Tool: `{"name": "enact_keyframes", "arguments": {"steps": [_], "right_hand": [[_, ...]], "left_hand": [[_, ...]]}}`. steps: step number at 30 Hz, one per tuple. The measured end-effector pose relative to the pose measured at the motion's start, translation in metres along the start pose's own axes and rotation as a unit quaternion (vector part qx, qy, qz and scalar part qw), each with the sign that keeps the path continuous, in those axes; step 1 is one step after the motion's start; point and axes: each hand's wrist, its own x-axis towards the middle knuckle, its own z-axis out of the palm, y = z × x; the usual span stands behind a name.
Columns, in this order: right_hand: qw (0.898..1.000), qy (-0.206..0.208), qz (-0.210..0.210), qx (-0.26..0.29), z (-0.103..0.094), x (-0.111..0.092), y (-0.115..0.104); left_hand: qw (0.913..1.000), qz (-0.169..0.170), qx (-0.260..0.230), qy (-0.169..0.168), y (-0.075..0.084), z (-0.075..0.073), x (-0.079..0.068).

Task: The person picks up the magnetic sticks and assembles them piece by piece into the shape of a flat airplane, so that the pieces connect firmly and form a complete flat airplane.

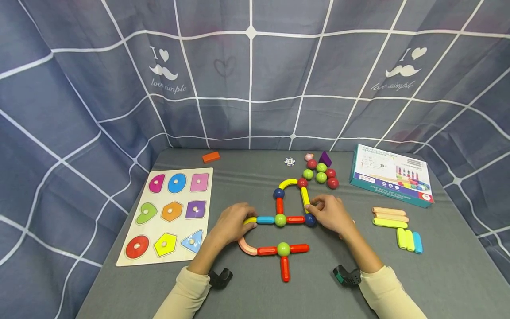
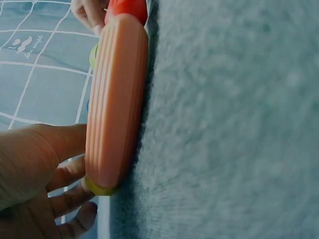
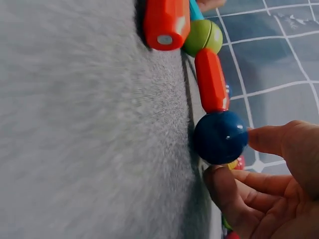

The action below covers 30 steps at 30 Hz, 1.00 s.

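Magnetic sticks and balls form a joined figure on the grey table. My left hand (image 1: 236, 223) pinches the yellow curved stick (image 1: 249, 220) at its left side; the salmon curved stick (image 2: 117, 102) lies right beside the thumb. My right hand (image 1: 331, 213) holds the dark blue ball (image 3: 220, 138) between thumb and fingers, close to the straight yellow stick (image 1: 305, 199). Between the hands run a light blue stick (image 1: 265, 220), a green ball (image 1: 280, 220) and a red stick (image 1: 295, 219). Below, a second green ball (image 1: 283, 249) joins three red sticks.
A wooden shape puzzle board (image 1: 185, 195) lies at the left. Loose red and green balls (image 1: 321, 177) cluster at the back, near a purple block (image 1: 325, 158). At the right are a box (image 1: 392, 174) and several spare sticks (image 1: 390, 223). An orange block (image 1: 211, 157) lies at the back left.
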Motion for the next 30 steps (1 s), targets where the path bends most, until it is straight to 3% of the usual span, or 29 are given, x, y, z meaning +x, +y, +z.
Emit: {"name": "enact_keyframes", "arguments": {"steps": [5, 9, 14, 21, 30], "right_hand": [[1.000, 0.018, -0.015, -0.016, -0.008, -0.023, 0.005], [0.997, 0.059, -0.031, -0.029, -0.022, -0.043, 0.014], [0.992, 0.092, -0.001, -0.082, -0.040, -0.065, 0.027], [0.993, 0.049, 0.033, -0.100, -0.043, -0.074, 0.036], [0.994, 0.053, 0.023, -0.097, -0.044, -0.068, 0.039]], "left_hand": [[0.9982, 0.057, 0.001, 0.018, 0.013, -0.005, -0.002], [0.9919, 0.121, -0.023, -0.029, 0.033, -0.005, -0.006], [0.9815, 0.173, -0.036, -0.074, 0.054, 0.006, -0.006], [0.9797, 0.168, -0.041, -0.101, 0.061, 0.011, -0.004], [0.9741, 0.161, -0.071, -0.143, 0.058, 0.007, -0.004]]}}
